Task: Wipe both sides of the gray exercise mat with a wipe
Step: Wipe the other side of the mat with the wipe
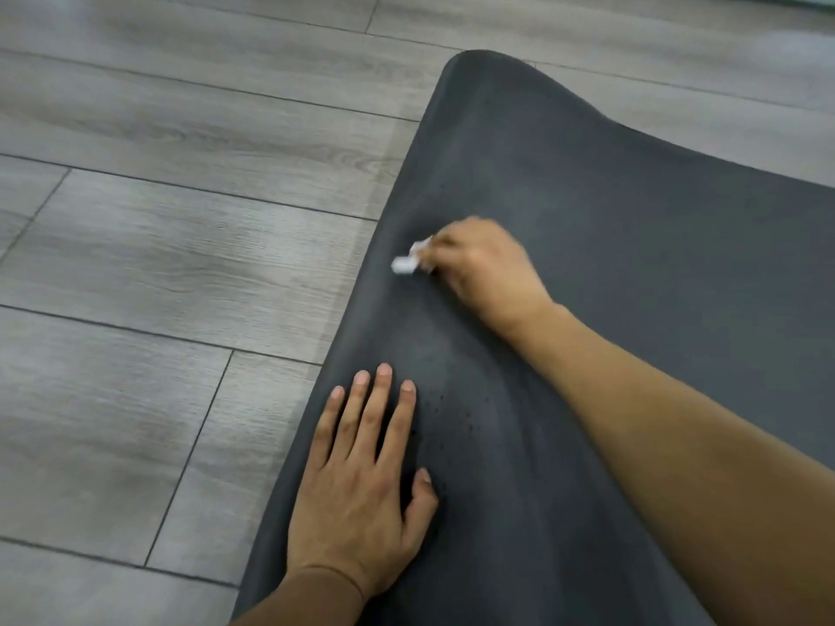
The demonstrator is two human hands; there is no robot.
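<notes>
Left hand (361, 485): nearest, pressed flat on the mat's left edge, fingers spread and holding nothing.
Right hand (481, 268): farther up, fingers curled around a crumpled white wipe (406, 262), pressing it to the mat.
Gray exercise mat (632, 219): spread over the gray wood-plank floor (158, 219), rippled.

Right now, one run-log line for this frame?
right hand: wiping gray exercise mat with wipe | left hand: flat on mat
</notes>
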